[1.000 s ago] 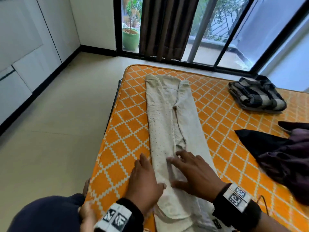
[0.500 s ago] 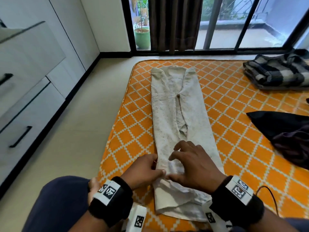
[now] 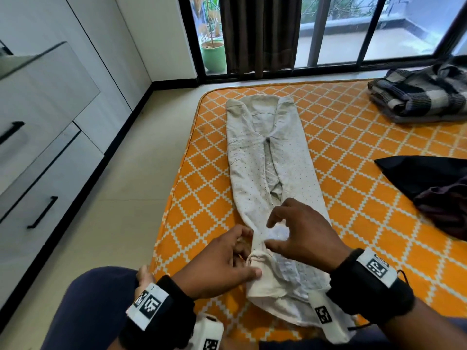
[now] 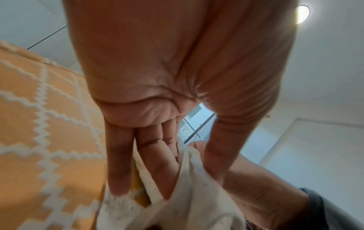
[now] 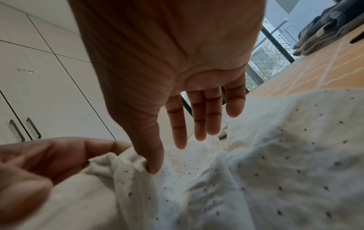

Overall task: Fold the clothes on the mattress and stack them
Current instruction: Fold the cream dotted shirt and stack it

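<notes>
The left hand (image 3: 222, 263) grips the near end of the cream dotted garment (image 3: 267, 168): the thumb lies over a bunched fold of the cloth, and in the left wrist view the fingers (image 4: 157, 163) go under the cloth on the other side, so the fabric is pinched between them. The right hand (image 3: 303, 233) is just beside it, above the same end of the garment. Its fingers (image 5: 199, 118) are spread and almost straight and do not close on anything; only the tip of its thumb touches the gathered fold, as the right wrist view shows.

The garment lies lengthwise on the orange mattress (image 3: 353, 137), which has a white diamond pattern. It runs along the left edge of the mattress, from near the far left corner to the near edge, with both long sides folded inward so that they meet at the middle. The near end is lifted a little and wrinkled where the left hand holds it; the remaining length lies flat.

A folded checked garment (image 3: 419, 94), grey and dark, sits at the far right part of the mattress. A dark garment (image 3: 429, 188), black and purple, lies unfolded at the right edge, well apart from the cream one. White drawers (image 3: 45, 137) stand beside the floor on the left.
</notes>
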Motion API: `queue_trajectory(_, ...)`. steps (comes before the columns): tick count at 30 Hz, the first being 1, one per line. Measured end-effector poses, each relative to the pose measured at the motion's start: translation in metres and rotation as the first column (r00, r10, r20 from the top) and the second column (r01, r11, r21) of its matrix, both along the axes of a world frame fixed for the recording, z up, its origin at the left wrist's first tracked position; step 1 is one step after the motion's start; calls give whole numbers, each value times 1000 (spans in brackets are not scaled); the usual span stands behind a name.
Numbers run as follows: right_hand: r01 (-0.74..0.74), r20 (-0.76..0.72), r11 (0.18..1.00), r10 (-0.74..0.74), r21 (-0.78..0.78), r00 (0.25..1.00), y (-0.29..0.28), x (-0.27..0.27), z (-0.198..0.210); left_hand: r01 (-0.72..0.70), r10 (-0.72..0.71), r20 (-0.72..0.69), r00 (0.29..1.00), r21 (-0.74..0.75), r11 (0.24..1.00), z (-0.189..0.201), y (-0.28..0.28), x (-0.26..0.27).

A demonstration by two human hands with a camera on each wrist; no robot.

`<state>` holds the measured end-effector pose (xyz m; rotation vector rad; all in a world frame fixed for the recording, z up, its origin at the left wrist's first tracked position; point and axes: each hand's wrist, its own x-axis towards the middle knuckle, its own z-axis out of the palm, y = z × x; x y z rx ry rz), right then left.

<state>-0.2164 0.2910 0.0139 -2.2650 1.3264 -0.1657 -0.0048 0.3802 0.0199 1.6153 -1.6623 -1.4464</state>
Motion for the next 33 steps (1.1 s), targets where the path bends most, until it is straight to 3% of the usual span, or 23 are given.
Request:
queue_trajectory(3, -68, 4, 997, 68, 42, 998, 5, 4, -4, -151, 151, 40, 988, 3, 989, -3, 8, -5)
queue_trajectory(5, -119, -28, 992, 120, 36, 992, 8, 9, -10, -358, 358, 33, 933, -6, 934, -8, 13, -10)
queue_trajectory(7, -149, -79, 988, 151, 31, 985, 10, 11, -14, -438, 437, 135, 889, -25, 899, -10, 17, -12)
queue_trajectory(8, -168, -104, 985, 171, 37, 980, 10, 13, -16, -392, 387, 241, 890, -31, 920, -9, 19, -11)
queue_trajectory(10, -208, -140, 977, 214, 53, 967, 9, 15, -19, -185, 156, 485, 860, 11, 983, 0, 24, -9)
queue_trajectory(13, -244, -164, 968, 250, 60, 954, 9, 17, -23, 107, -188, 709, 679, 159, 982, 9, 27, -11)
queue_trajectory(15, -272, -159, 959, 282, 80, 946, 11, 17, -24, 215, -311, 771, 555, 229, 950, 13, 27, -10)
queue_trajectory(16, -289, -156, 953, 301, 94, 941, 12, 17, -24, 235, -332, 782, 528, 242, 942, 16, 26, -8)
queue_trajectory(18, -308, -151, 943, 325, 124, 934, 14, 19, -23, 219, -275, 789, 550, 181, 959, 17, 24, -4)
queue_trajectory(22, -353, -150, 917, 381, 187, 912, 17, 24, -19, 96, 47, 775, 630, -138, 986, 7, 16, -6)
queue_trajectory(23, -362, -146, 911, 392, 197, 908, 17, 25, -18, 110, 26, 766, 642, -126, 986, 5, 15, -9)
queue_trajectory(27, -385, -122, 889, 423, 247, 898, 17, 25, -18, 269, -286, 694, 661, 136, 953, -3, 16, -16)
queue_trajectory(33, -388, -75, 859, 435, 334, 897, 14, 24, -14, 346, -396, 668, 630, 215, 913, 1, 18, -18)
